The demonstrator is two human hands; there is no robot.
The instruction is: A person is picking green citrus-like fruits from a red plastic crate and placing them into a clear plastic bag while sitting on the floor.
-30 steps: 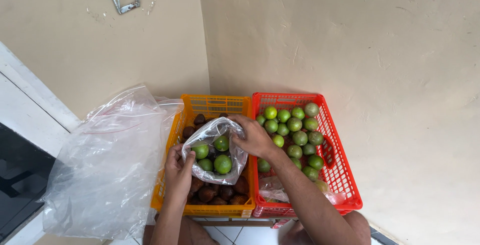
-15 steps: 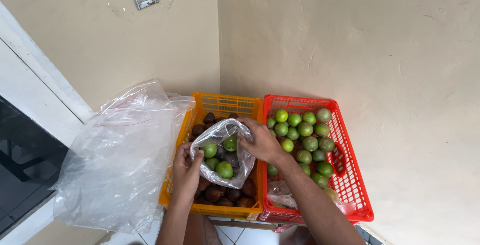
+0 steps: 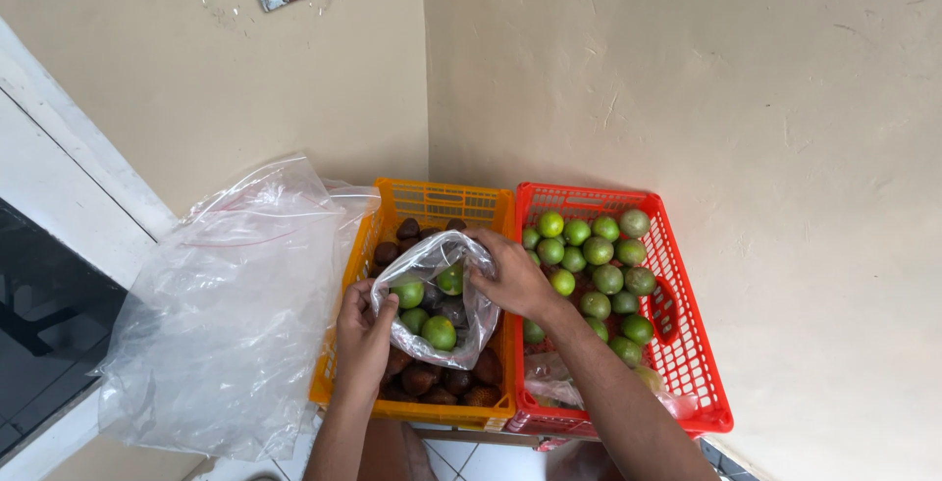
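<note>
We pinch the clear bag [image 3: 437, 299] of limes between our left hand [image 3: 364, 329] and right hand [image 3: 513, 278], both grasping its mouth, over the orange crate [image 3: 432, 204].

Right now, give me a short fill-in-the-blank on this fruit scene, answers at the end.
1. Both hands, left hand and right hand, hold a small clear bag containing ____ fruits.
2. That bag is held over the ____ crate, which contains dark brown fruits.
3. The loose green fruits lie in the ____ crate.
4. The large clear plastic bag lies to the ____ of the crates.

Missing words: green; orange; red; left
</note>
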